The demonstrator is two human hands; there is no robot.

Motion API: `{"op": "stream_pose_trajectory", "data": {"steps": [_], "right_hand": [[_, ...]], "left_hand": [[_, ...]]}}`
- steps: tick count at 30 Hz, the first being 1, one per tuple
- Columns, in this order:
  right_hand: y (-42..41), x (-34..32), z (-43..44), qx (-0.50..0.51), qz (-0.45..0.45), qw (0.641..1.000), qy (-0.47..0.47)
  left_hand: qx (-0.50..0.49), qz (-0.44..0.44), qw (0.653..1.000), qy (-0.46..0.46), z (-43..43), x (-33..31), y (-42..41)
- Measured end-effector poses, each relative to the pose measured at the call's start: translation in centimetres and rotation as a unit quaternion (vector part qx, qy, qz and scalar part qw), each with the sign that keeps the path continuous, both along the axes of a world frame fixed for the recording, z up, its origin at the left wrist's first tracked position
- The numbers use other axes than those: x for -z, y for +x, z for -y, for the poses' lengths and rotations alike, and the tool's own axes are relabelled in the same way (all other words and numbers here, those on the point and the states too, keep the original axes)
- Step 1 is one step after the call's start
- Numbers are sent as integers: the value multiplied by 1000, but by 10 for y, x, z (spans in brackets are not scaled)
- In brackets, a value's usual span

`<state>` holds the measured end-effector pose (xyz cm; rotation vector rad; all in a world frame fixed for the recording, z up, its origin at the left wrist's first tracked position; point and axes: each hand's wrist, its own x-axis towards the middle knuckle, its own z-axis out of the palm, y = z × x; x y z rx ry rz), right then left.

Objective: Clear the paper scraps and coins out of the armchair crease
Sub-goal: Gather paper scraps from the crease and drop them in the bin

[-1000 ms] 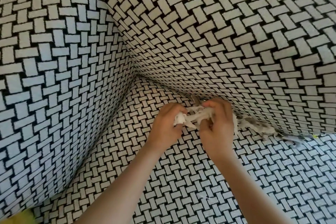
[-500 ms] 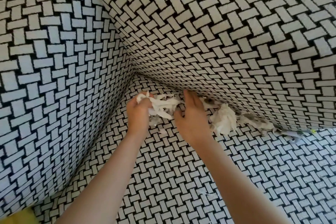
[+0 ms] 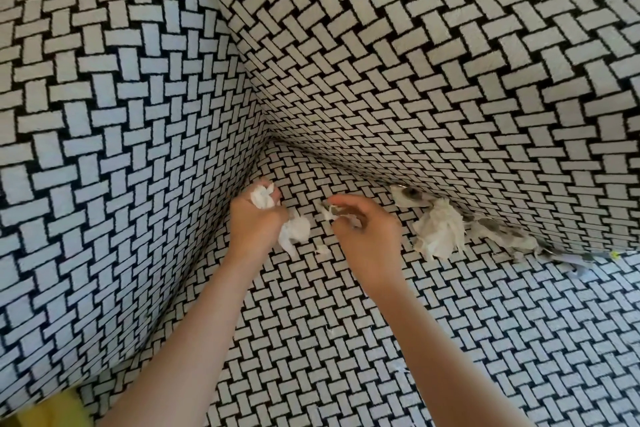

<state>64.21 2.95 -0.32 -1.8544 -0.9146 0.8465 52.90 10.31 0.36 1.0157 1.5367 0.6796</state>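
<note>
My left hand is closed around a wad of white paper scraps near the armchair's left inner corner, with paper sticking out above and below the fist. My right hand pinches a small white scrap between thumb and fingertips just right of it. A larger heap of torn paper lies in the crease between seat and backrest, with more grey-printed scraps trailing right. A round coin-like piece shows at the crease above the heap.
The armchair is covered in black-and-white basket-weave fabric: armrest wall on the left, backrest above, seat cushion below. Tiny paper crumbs dot the seat. Something yellow shows at the bottom left.
Both hands pulled left along the crease away from the heap. My left hand bunched its scraps tighter near the corner, and my right hand went from lying flat to pinching a small scrap.
</note>
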Motion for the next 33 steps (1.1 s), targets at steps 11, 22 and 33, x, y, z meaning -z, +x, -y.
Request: {"op": "stream_pose_trajectory", "data": {"steps": [11, 22, 33], "right_hand": [[-14, 21, 19, -245, 177, 953, -8], [-17, 5, -1, 100, -48, 994, -8], [27, -5, 10, 41, 206, 968, -140]], "left_hand": [[186, -97, 954, 216, 28, 32, -7], [-119, 148, 981, 41, 6, 10, -15], [101, -40, 987, 120, 19, 5, -5]]}}
